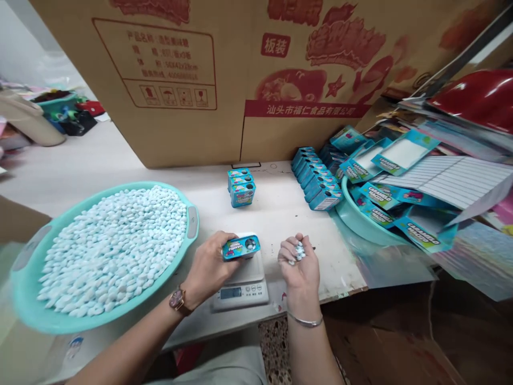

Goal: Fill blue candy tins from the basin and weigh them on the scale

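Observation:
My left hand grips a small blue candy box by its end, with a round hole in its upper face. The box is over a white digital scale; whether it touches the pan I cannot tell. Palm up, my right hand cups several small pale-blue candies in curled fingers, to the right of the scale. At the left, a turquoise basin is heaped with the same kind of candies. A short row of blue boxes stands behind the scale.
A large cardboard carton stands along the back. Further right are a longer row of blue boxes and a turquoise bowl piled with flat, open blue cartons. The table's front edge runs below my right hand.

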### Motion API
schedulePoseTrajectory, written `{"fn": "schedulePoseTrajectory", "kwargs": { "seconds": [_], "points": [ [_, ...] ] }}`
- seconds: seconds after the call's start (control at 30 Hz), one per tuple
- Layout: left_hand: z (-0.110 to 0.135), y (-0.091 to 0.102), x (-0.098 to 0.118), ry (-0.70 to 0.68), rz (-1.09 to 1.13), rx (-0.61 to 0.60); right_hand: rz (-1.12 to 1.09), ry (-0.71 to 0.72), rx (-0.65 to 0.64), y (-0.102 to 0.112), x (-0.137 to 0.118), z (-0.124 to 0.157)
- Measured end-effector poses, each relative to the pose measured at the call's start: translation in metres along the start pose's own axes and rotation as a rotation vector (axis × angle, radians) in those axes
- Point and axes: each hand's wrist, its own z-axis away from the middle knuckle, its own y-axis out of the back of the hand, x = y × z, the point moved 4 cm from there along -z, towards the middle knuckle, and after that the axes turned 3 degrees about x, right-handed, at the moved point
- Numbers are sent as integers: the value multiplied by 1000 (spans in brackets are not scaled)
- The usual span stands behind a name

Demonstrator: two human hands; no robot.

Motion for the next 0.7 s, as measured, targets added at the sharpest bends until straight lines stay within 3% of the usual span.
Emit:
{"fn": "schedulePoseTrajectory", "kwargs": {
  "seconds": [0.1,0.3,0.43,0.57,0.7],
  "points": [
    [12,14,0,-9,11,8,5,4,-33,3,-6,5],
    [22,79,27,-75,36,163,39,27,-23,8,-15,12],
    [20,104,32,-149,-75,133,81,73,-1,18,-20,15],
    [7,102,33,-217,-190,29,76,89,32,28,-23,14],
    [-12,68,39,-289,-342,-152,106,83,29,30,-18,8]
  ]
}}
